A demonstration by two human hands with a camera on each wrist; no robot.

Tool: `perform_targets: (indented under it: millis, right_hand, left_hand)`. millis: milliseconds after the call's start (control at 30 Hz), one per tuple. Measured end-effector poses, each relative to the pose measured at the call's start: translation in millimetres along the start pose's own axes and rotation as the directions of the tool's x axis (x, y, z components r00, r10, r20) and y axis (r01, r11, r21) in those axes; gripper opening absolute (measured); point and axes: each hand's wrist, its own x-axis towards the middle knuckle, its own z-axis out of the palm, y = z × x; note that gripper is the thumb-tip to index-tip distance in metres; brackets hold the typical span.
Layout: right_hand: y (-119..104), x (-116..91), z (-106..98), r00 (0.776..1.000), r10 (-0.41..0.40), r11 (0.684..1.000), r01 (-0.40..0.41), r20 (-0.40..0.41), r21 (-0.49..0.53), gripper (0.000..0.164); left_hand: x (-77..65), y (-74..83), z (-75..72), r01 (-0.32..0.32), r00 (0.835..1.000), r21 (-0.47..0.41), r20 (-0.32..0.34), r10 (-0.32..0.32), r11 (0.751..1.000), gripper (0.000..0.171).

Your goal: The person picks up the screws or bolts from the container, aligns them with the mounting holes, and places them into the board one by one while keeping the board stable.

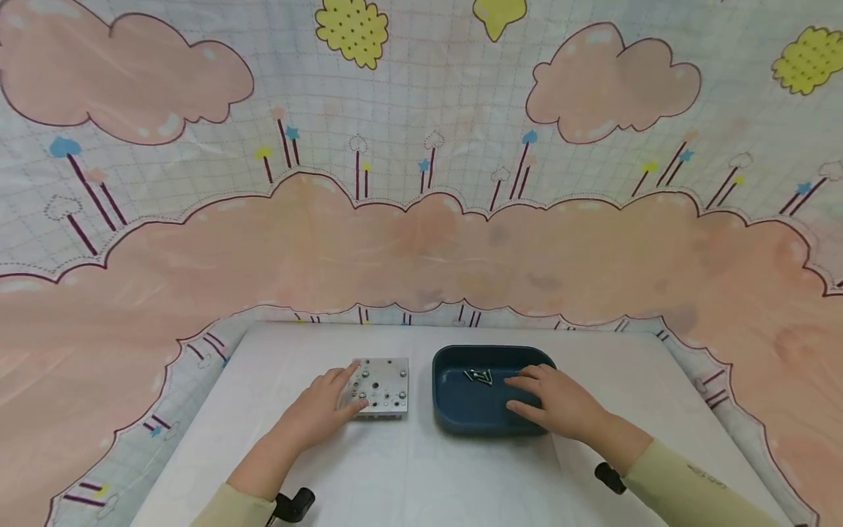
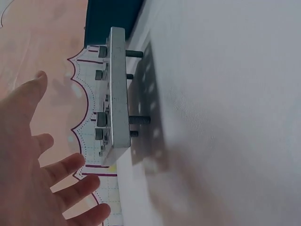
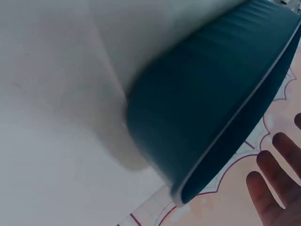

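A silver metal plate (image 1: 385, 366) with several holes stands raised above the table. In the left wrist view, bolts pass through the plate (image 2: 120, 94), and their threaded ends show beneath it. My left hand (image 1: 317, 410) is spread at the plate's left side, fingers extended and holding nothing; the left wrist view shows a gap between fingers and plate. A dark blue tray (image 1: 454, 413) to the right holds several small screws (image 1: 481, 377). Over the tray's right side hovers my right hand (image 1: 566, 402), its fingers loosely extended, nothing in them.
Both things rest on a white table (image 1: 408, 483). Behind it hangs a patterned cloth (image 1: 421, 249) with clouds, which also falls along both sides. Black wrist straps with small devices (image 1: 296, 505) sit at each sleeve.
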Motion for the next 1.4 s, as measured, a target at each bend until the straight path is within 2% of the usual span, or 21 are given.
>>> perform_targets:
  millis: [167, 300, 400, 533, 833, 1100, 1400]
  right_hand:
    - [-1.1, 18.3, -4.7, 0.999, 0.014, 1.000, -0.015, 0.046, 0.026, 0.042]
    - [2.1, 34.3, -6.0, 0.997, 0.029, 0.998, -0.032, 0.075, 0.050, 0.039]
    - [5.4, 47.3, -5.3, 0.996, 0.005, 0.998, -0.011, 0.088, 0.068, 0.035]
    - [7.5, 62.8, -4.7, 0.993, -0.034, 0.997, 0.026, 0.113, 0.069, 0.030]
    - [0.1, 93.2, -3.3, 0.978, -0.065, 0.998, 0.068, 0.200, -0.006, 0.025]
    - [-7.8, 116.8, 9.3, 0.961, -0.057, 0.995, 0.075, 0.271, -0.059, 0.024]
    - [-6.0, 129.0, 22.0, 0.950, -0.049, 0.991, 0.086, 0.308, -0.105, 0.021]
  left_hand:
    - [2.6, -4.1, -4.4, 0.030, 0.999, -0.019, 0.037, -0.030, 0.999, 0.080]
    - [7.1, -7.2, -5.6, 0.088, 0.994, -0.066, 0.078, -0.083, 0.994, 0.084]
    - [10.8, -10.3, -5.0, 0.142, 0.984, -0.103, 0.120, -0.129, 0.985, 0.086]
    - [15.5, -15.6, -2.1, 0.182, 0.973, -0.150, 0.168, -0.156, 0.972, 0.088]
    - [19.6, -27.7, 4.6, 0.256, 0.952, -0.304, 0.244, -0.184, 0.918, 0.093]
    - [21.0, -34.8, 8.8, 0.258, 0.949, -0.333, 0.264, -0.173, 0.907, 0.098]
    - [22.2, -29.2, 5.0, 0.274, 0.942, -0.393, 0.295, -0.161, 0.878, 0.103]
